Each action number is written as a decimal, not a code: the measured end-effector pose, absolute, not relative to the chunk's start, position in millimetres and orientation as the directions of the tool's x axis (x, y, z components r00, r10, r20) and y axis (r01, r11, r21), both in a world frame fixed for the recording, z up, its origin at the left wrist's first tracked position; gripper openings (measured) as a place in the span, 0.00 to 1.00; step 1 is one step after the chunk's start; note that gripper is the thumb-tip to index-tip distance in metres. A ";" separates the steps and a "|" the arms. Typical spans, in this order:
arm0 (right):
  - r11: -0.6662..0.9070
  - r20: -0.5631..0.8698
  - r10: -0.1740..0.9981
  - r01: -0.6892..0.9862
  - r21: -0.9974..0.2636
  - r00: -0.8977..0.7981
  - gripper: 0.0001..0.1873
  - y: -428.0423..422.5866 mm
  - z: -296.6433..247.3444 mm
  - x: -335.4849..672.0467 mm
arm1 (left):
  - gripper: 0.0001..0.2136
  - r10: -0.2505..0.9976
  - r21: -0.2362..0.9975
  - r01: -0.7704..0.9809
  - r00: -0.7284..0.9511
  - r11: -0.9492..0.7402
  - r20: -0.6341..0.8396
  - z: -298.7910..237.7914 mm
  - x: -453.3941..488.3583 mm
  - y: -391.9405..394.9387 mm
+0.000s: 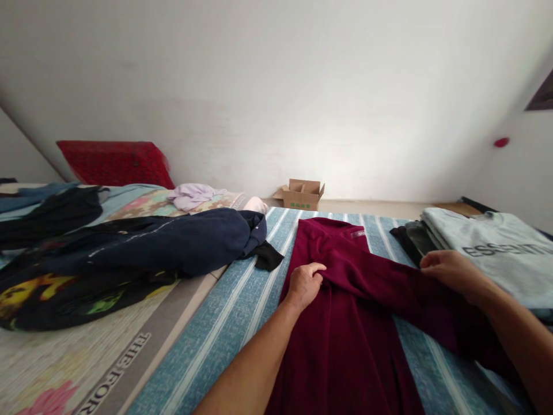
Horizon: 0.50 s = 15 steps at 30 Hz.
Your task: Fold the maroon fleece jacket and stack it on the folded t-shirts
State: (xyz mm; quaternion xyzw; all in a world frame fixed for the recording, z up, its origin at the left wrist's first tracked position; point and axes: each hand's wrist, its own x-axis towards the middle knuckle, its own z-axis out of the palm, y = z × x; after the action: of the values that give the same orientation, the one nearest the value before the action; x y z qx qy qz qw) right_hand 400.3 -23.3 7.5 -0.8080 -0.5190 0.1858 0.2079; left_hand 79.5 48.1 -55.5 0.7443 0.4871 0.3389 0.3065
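Left hand (305,285) curled on maroon top (345,346); right hand (449,271) (curled too) atop its sleeve (389,288).

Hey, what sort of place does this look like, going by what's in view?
Probably a bedroom: there's a bed with a striped blue sheet, a stack of folded shirts on it, and a red pillow against the wall.

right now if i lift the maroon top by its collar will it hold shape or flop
The maroon top will probably flop: its sleeve bends in soft folds under the right hand. It looks like a thin knit, so likely light. It may cling slightly to the textured striped blue cover.
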 end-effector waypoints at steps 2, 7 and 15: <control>-0.383 -0.156 0.913 0.657 -0.649 0.377 0.06 -31.6 20.4 404.4 | 0.16 0.938 0.833 0.461 0.295 -0.306 0.181 -56.9 78.2 50.3; -0.393 -0.285 0.919 0.608 -0.690 0.271 0.03 -39.8 19.6 411.5 | 0.14 0.933 0.904 0.340 0.331 -0.261 0.144 -61.9 75.6 55.9; -0.361 -0.337 0.928 0.607 -0.708 0.159 0.06 -52.4 -15.8 399.0 | 0.12 0.910 0.905 0.345 0.403 -0.249 0.097 -51.2 67.3 56.1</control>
State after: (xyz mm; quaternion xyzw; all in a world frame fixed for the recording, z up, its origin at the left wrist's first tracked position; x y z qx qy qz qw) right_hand 399.0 -52.4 -15.8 -0.7317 -0.5245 0.3811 0.2105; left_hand 67.3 56.1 -51.2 0.7188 0.4363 0.3284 0.4301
